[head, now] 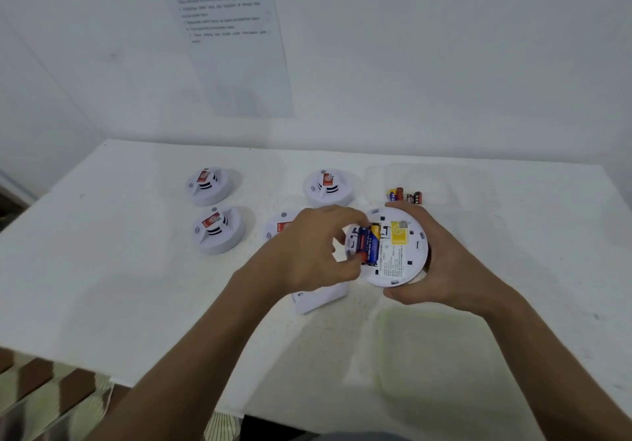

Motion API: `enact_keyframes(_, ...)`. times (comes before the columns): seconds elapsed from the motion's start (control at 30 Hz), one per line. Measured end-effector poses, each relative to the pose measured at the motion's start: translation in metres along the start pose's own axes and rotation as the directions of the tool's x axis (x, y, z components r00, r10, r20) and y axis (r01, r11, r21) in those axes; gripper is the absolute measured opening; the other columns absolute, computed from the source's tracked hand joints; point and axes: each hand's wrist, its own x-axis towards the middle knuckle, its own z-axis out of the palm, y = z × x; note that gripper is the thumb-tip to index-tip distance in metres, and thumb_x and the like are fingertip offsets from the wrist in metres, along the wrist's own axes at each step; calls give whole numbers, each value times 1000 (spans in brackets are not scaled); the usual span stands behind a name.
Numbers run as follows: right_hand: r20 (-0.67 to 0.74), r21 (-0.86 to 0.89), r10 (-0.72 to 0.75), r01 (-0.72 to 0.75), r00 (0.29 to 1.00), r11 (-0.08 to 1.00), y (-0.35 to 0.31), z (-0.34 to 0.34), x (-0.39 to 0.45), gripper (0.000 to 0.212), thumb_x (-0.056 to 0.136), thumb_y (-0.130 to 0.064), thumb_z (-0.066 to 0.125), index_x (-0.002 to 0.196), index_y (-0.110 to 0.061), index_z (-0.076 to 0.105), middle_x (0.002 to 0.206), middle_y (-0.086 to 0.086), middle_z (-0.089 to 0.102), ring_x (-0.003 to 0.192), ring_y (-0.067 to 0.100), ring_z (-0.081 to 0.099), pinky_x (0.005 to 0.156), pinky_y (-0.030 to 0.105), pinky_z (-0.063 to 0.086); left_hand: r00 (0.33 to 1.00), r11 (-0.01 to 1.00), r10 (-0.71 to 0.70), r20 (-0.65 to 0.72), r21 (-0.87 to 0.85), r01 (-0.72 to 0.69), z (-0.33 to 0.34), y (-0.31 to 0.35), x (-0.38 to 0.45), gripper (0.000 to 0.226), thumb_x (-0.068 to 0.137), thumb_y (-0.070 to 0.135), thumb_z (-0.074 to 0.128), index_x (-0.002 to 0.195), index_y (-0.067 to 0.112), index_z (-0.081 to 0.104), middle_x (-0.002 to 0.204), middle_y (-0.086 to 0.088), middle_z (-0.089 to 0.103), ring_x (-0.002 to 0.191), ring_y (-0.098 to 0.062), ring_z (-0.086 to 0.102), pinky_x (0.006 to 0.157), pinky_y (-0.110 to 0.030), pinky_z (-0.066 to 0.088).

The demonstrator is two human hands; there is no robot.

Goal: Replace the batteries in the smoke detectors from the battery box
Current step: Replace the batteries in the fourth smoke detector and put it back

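Note:
My right hand (441, 262) grips a white round smoke detector (400, 262) held above the table with its back side up. Two blue batteries (367, 244) lie in its open compartment beside a yellow label. My left hand (307, 249) curls over the compartment's left side, with its fingertips on the batteries. A clear battery box (427, 180) at the back right holds several batteries (407, 196).
Three white detectors stand face up at the back: detector (209, 185), detector (219, 230), detector (328, 187). A fourth detector (278, 226) is half hidden behind my left hand. A white cover piece (318, 298) lies under my left wrist. A clear lid (434, 355) lies near the front. Table edge (68, 358) runs at the lower left.

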Motion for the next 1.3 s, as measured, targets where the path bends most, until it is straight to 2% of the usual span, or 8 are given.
enact_keyframes(0.23,-48,-19,5,-6,999,1000,8,-14,-7,102,56,14,86,140,-20,40,122,-13,61,117,14,60,87,21,54,984,983,37,173,170,-67,3,18,30,39,75,29,77,111,19,63,102,4,63,87,-12,59,71,-21,52)
enact_keyframes(0.37,-78,-15,9,-11,997,1000,6,-25,-15,98,53,4,84,137,-25,42,120,-14,62,113,13,62,86,21,54,961,947,62,271,289,-143,9,30,47,38,77,31,75,109,18,60,101,1,63,88,-14,57,79,-31,53)
enact_keyframes(0.57,-119,-1,42,-42,992,999,0,-47,-27,92,52,3,81,132,-26,46,112,-15,63,108,9,63,80,20,54,927,852,205,314,408,-327,20,47,63,46,86,32,61,127,16,45,101,-3,61,77,-17,52,62,-27,46)
enact_keyframes(0.7,-194,36,42,-36,980,999,0,-57,-33,90,52,6,80,132,-21,48,114,-7,63,106,14,64,78,26,57,918,863,316,240,329,-383,22,50,71,50,90,28,51,138,15,44,106,-5,64,79,-17,54,65,-28,45)
enact_keyframes(0.83,-301,69,60,-41,952,997,6,-67,-40,90,52,4,82,132,-20,48,114,-7,65,107,13,64,76,24,57,902,858,390,187,281,-429,32,50,82,57,84,40,26,120,17,64,97,-8,65,78,-22,60,66,-37,52)
enact_keyframes(0.93,-348,73,74,-52,934,996,7,-74,-43,90,50,1,83,131,-22,49,113,-10,65,105,11,65,73,22,56,920,898,368,137,206,-390,42,47,90,48,86,46,39,117,22,68,99,-6,58,74,-23,59,65,-37,53)
enact_keyframes(1.07,-362,24,63,-59,930,998,9,-83,-45,93,50,-1,85,133,-22,48,117,-7,64,108,13,63,77,23,57,964,971,238,118,-19,-238,42,56,99,32,86,37,68,113,19,70,88,0,63,74,-14,59,71,-28,50)
enact_keyframes(1.3,-447,-26,88,-111,890,993,15,-99,-60,92,49,-7,85,129,-32,48,115,-19,62,108,3,61,79,16,55,992,928,-34,-123,-371,-14,44,48,118,11,78,14,76,86,19,70,72,8,67,62,-3,61,65,-16,54)
